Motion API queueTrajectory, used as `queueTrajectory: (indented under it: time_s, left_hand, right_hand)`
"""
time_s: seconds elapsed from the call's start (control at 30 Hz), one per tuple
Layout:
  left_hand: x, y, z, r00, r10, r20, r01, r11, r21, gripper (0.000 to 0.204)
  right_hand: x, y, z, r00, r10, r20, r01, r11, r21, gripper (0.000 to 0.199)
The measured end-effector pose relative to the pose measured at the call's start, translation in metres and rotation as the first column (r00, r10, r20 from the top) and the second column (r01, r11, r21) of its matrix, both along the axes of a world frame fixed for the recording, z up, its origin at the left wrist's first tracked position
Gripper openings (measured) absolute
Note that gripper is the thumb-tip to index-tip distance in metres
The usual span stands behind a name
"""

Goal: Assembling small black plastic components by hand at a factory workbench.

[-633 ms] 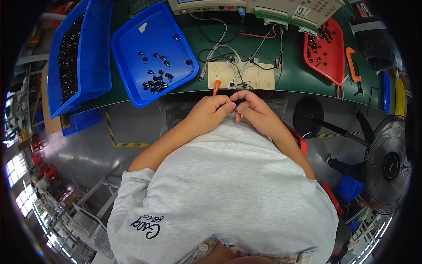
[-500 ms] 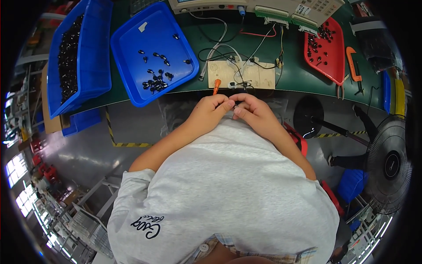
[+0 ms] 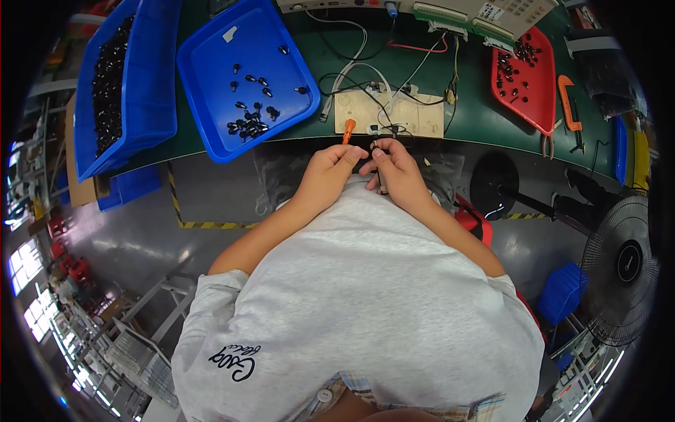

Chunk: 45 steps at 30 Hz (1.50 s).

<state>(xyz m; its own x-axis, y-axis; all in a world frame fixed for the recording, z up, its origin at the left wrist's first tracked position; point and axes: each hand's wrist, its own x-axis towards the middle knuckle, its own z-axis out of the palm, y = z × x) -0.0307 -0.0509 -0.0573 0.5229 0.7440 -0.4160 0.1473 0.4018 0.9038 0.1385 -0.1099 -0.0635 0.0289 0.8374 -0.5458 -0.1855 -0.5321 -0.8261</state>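
Observation:
Both my hands are just in front of the bench's near edge, a small gap between them. My left hand is closed, thumb pressed to the index finger; what it pinches, if anything, is too small to make out. Between the thumb and index finger of my right hand is a small dark part, its kind unclear. Just beyond the hands lies a pale wooden board with small fittings and wires. An orange-handled tool stands at its left end, close to my left fingers.
A blue tray with scattered small black parts is to the left, beside a deep blue bin full of them. A red tray with similar parts, an orange tool and a fan are right. A measuring instrument stands behind.
My hands have moved apart from touching. The right fingers have turned and now show the small dark part between them; the left hand has drawn slightly left.

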Motion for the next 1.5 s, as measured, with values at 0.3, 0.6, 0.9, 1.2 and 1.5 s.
queueTrajectory:
  time_s: [0.3, 0.6, 0.9, 1.2, 1.5]
  left_hand:
    - [0.001, 0.003, 0.001, 0.998, 0.021, 0.053, -0.019, 0.999, -0.040, 0.031]
    - [0.005, 0.004, 0.012, 0.981, 0.064, 0.181, -0.036, 0.988, -0.153, 0.029]
    - [0.003, 0.005, 0.014, 0.991, 0.024, 0.132, -0.010, 0.994, -0.104, 0.030]
    - [0.005, 0.002, 0.003, 0.985, 0.086, 0.153, -0.065, 0.988, -0.138, 0.031]
    - [-0.021, -0.002, -0.009, 0.983, 0.018, -0.180, 0.013, 0.985, 0.170, 0.029]
  right_hand:
    - [-0.001, 0.005, -0.010, 0.965, -0.109, -0.238, 0.098, 0.994, -0.056, 0.030]
    - [0.003, 0.004, -0.023, 0.914, -0.120, -0.387, 0.116, 0.993, -0.032, 0.029]
    - [0.003, 0.003, -0.023, 0.781, -0.153, -0.605, 0.125, 0.988, -0.088, 0.022]
    - [0.004, 0.008, -0.010, 0.686, -0.200, -0.700, 0.095, 0.978, -0.185, 0.015]
    - [0.014, 0.005, 0.000, 0.829, -0.134, -0.542, 0.024, 0.979, -0.204, 0.011]
